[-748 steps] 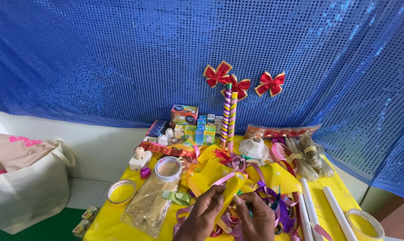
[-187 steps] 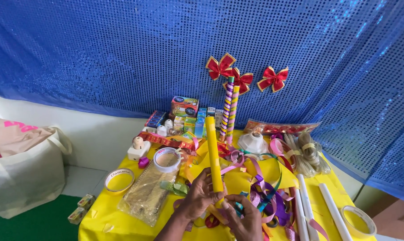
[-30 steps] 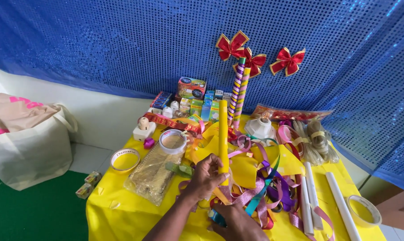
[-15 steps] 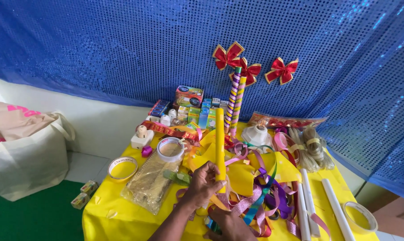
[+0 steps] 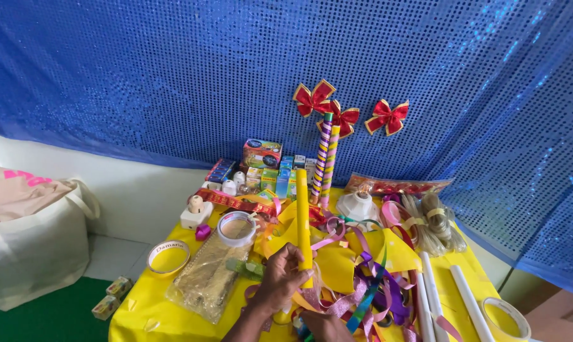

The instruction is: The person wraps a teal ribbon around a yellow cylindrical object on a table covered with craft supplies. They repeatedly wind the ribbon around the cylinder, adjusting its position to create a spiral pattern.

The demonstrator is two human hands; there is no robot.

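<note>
Hands are busy low down at the front of the yellow surface point(image 5: 141, 313). The left hand point(image 5: 280, 282) is wrapped tight around the bottom of a yellow stick point(image 5: 303, 215), which stands straight up over the middle of the surface. The right hand point(image 5: 324, 326) is right at the bottom edge, just below the stick, and I cannot tell if it is grasping anything because most of it is cut off.

Just to the right of the stick lies a messy heap of coloured ribbons point(image 5: 369, 291), pink, purple, green and blue. To the left of the left hand is a clear bag of gold glitter stuff point(image 5: 207, 282), and a roll of clear tape point(image 5: 236, 228) rests at its top end. Another tape roll point(image 5: 168, 256) lies near the left edge. Two striped sticks point(image 5: 324, 161) stand at the back, with three red bows point(image 5: 343, 111) on the shiny blue curtain point(image 5: 141, 76) behind them. Small boxes point(image 5: 264, 164) sit at the back too. White tubes point(image 5: 470, 304) lie on the right side. A cream bag point(image 5: 33, 234) sits on the floor to the left
</note>
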